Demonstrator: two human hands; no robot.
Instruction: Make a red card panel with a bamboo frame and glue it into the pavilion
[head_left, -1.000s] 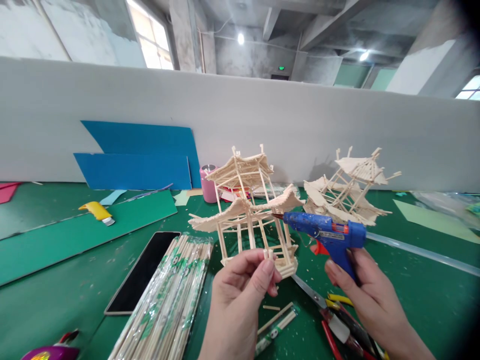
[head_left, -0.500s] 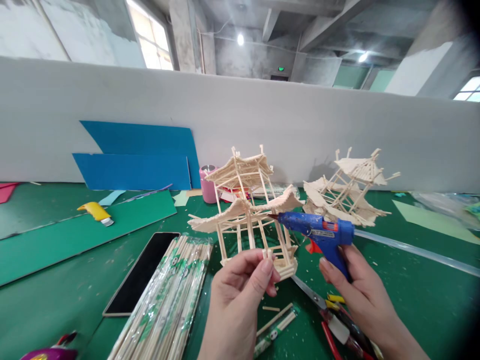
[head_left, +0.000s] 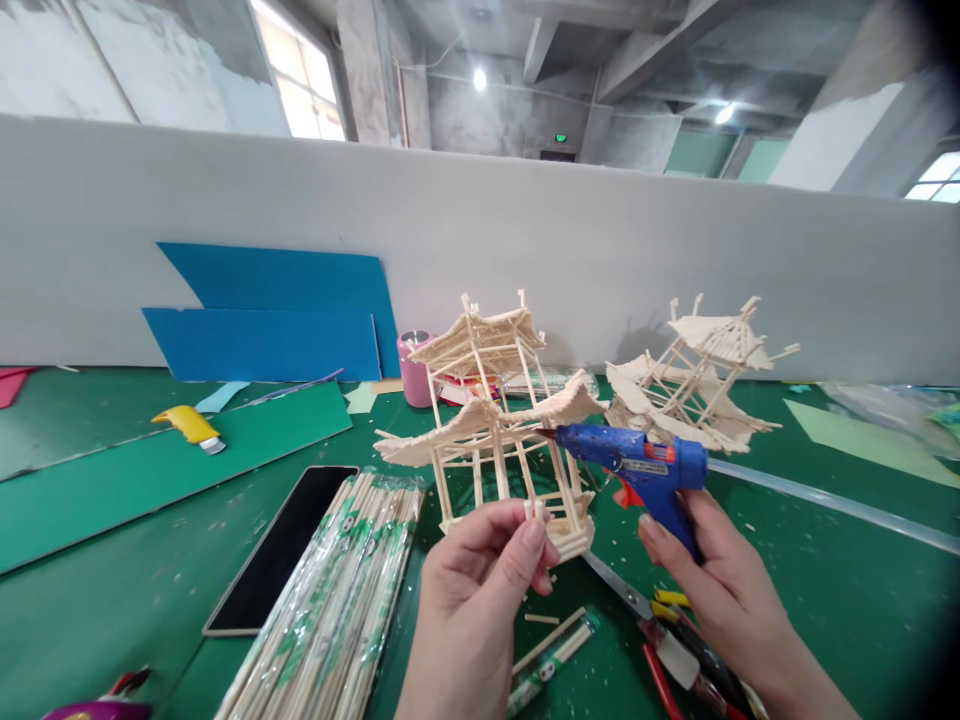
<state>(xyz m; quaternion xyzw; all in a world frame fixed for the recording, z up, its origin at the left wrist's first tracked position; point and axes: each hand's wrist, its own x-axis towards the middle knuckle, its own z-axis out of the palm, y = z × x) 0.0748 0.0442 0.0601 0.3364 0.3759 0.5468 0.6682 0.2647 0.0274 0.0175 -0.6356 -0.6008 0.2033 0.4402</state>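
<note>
My right hand [head_left: 731, 590] is wrapped round the handle of a blue hot glue gun [head_left: 637, 462], its nozzle pointing left. A clear glue stick [head_left: 832, 502] trails from the gun's back. Between thumb and fingers, my left hand [head_left: 480, 590] pinches short pieces of wooden stick [head_left: 535, 510], their ends showing above the thumb. Right behind it stands a two-tiered pavilion model [head_left: 499, 425] made of wooden sticks. In this view the nozzle tip overlaps the model's lower roof; whether it touches cannot be made out.
A second stick model [head_left: 694, 380] stands at the back right. Packed chopsticks [head_left: 330, 590] and a black phone [head_left: 289, 545] lie on the left. Scissors [head_left: 630, 590] and pliers [head_left: 682, 660] lie below my right hand. A yellow utility knife [head_left: 191, 425] and pink can [head_left: 415, 370] are farther back.
</note>
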